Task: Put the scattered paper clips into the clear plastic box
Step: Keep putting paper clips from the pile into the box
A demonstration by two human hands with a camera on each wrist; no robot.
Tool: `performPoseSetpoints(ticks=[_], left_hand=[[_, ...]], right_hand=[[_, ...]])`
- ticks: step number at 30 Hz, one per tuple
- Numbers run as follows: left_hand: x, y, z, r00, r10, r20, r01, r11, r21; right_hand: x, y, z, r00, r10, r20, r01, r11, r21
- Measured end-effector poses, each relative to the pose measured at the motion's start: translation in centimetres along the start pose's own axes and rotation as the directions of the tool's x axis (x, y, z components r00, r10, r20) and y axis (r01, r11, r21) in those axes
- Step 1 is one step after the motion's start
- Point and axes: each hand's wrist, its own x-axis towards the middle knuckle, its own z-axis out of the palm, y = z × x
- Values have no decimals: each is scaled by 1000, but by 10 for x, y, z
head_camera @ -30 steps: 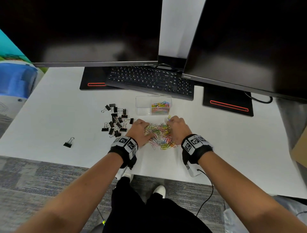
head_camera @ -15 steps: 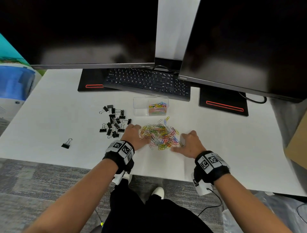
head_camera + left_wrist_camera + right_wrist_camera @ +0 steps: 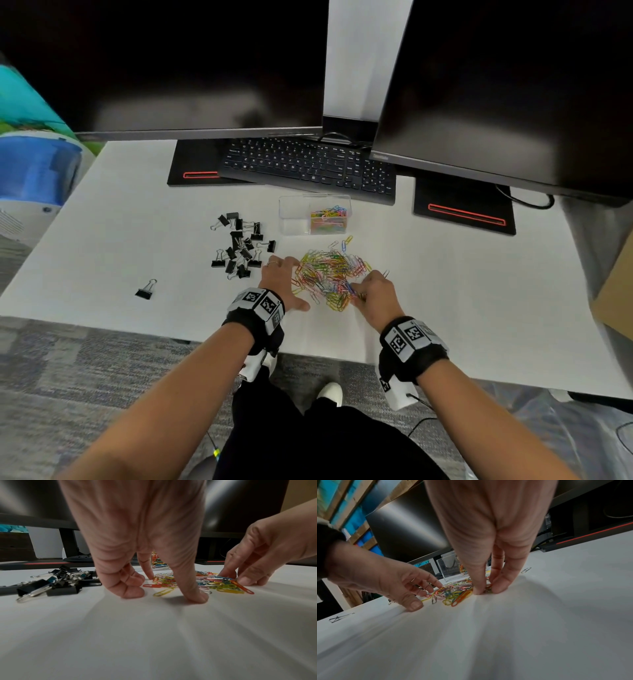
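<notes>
a loose heap of coloured plastic-coated paper clips lies on the white table, just in front of the clear plastic rectangular box, which already holds a bundle of the same clips in its right-hand part; its left part looks bare. two or three stray clips lie between the heap and the box, and one lies just right of the heap

the left hand rests at the left edge of the heap, thumb and index fingertip planted on the table either side of a few clips, the other fingers curled under; it grips nothing that shows. the right hand sits at the near right edge of the heap, thumb and fingertips pinched together on a small bunch of clips against the table

left of the heap lies a cluster of black metal binder clips, with one more black binder clip alone further left. behind the box stands a black keyboard beneath two dark monitors
</notes>
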Motion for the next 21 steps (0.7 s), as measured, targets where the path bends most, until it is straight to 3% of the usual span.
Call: performPoseSetpoints(ticks=[7, 14, 18, 21], left_hand=[[0, 4, 0, 999, -33, -2, 33, 999, 9], [13, 26, -19, 994, -58, 93, 40, 982, 183], [29, 40, -41, 998, 44, 34, -48, 989, 143], [36, 57, -57, 987, 155, -51, -156, 987, -24]], right_hand=[[3, -5, -1, 998, 13, -53, -11, 999, 34], [20, -15, -17, 989, 106, 108, -101, 994, -48], [35, -15, -33, 992, 104, 66, -97, 991, -92], [48, -24, -53, 996, 87, 12, -87, 996, -14]])
